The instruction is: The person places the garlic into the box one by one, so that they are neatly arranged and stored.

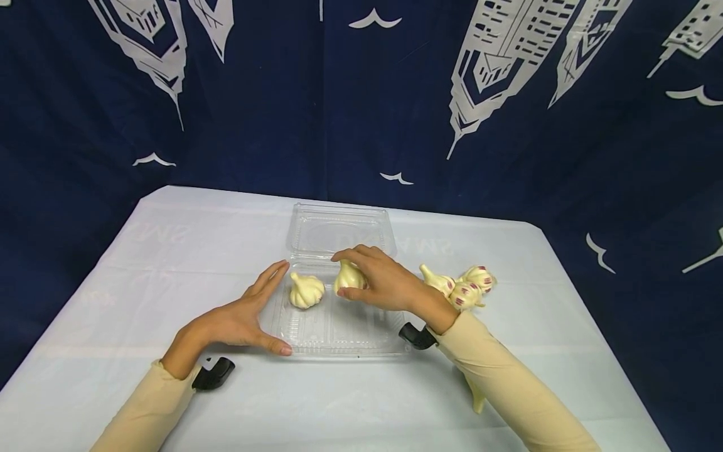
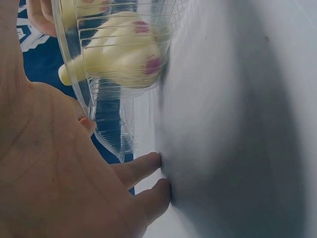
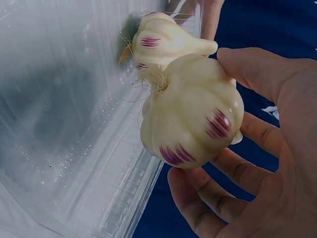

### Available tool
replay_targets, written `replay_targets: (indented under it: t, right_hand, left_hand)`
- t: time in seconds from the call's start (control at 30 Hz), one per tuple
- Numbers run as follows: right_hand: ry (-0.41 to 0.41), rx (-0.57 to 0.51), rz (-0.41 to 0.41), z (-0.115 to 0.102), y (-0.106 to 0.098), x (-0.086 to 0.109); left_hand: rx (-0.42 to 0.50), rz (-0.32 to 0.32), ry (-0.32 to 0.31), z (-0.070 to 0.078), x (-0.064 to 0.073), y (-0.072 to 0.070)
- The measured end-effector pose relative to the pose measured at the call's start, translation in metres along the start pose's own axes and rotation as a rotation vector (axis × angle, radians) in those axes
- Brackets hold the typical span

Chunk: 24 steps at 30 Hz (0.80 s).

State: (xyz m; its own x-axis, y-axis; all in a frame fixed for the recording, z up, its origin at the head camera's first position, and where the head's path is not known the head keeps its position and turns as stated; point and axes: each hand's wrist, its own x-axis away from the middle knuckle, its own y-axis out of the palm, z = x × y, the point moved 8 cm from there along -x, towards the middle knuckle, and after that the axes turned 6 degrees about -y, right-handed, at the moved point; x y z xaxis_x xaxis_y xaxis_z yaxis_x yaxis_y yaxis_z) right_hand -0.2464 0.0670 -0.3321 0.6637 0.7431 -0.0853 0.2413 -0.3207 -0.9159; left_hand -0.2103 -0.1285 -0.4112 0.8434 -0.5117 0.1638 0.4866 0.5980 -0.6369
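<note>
A clear plastic container (image 1: 339, 342) lies unfolded on the table. One garlic bulb (image 1: 307, 290) sits in its left part, stem up; the left wrist view shows that bulb (image 2: 124, 49) through the ribbed wall. Over the tray my right hand (image 1: 390, 279) grips a second garlic bulb (image 1: 349, 277) between thumb and fingers. Seen from the right wrist, the held bulb (image 3: 198, 114) has purple streaks and its roots face the tray. My left hand (image 1: 240, 320) spans the container's left side with fingers extended, thumb by the front corner, holding nothing.
The container's lid (image 1: 341, 229) is folded back toward the far side. Several garlic bulbs (image 1: 467, 294) cluster right of the container, partly behind my right wrist. Another pale stem (image 1: 476, 398) shows from beneath my right sleeve. A dark blue printed cloth (image 1: 254, 125) hangs behind the table.
</note>
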Motion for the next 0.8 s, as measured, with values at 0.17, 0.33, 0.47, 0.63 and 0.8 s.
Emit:
replay_targets:
  t: [0.17,0.33,0.47,0.63,0.8]
  right_hand:
    - [-0.003,0.011,-0.006,0.000,0.003,-0.002]
    - [-0.001,0.022,-0.012,0.000,0.005,-0.005]
    - [-0.001,0.025,-0.016,-0.001,0.006,-0.007]
    - [0.003,0.022,-0.029,-0.002,0.008,-0.010]
    - [0.004,0.020,-0.036,-0.004,0.011,-0.011]
  left_hand:
    - [0.001,-0.001,0.001,0.000,0.000,0.000]
    - [-0.002,0.000,0.004,0.000,0.000,0.000]
    - [-0.004,0.001,0.002,0.001,0.000,-0.001]
    - [-0.005,0.001,-0.002,0.001,-0.001,-0.002]
    - [-0.004,-0.002,-0.003,0.000,0.000,-0.001]
